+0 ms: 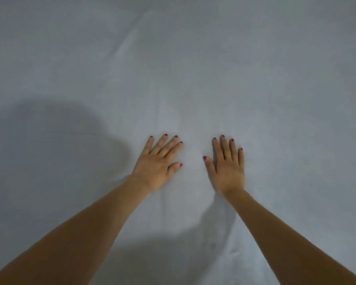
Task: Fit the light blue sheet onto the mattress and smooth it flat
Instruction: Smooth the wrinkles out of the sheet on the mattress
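Light blue sheet (pixel 193 68) fills the whole view, spread under both arms; faint creases run up the left and between the wrists. Left hand (pixel 158 161) flat, palm down on the sheet, fingers splayed, holding nothing. Right hand (pixel 228 167) likewise flat and empty, fingers closer together, just beside the left, not touching it.

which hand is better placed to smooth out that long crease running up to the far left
Left, probably. The left hand lies flat on the light blue sheet, nearer the diagonal crease; the right hand sits farther to its right.
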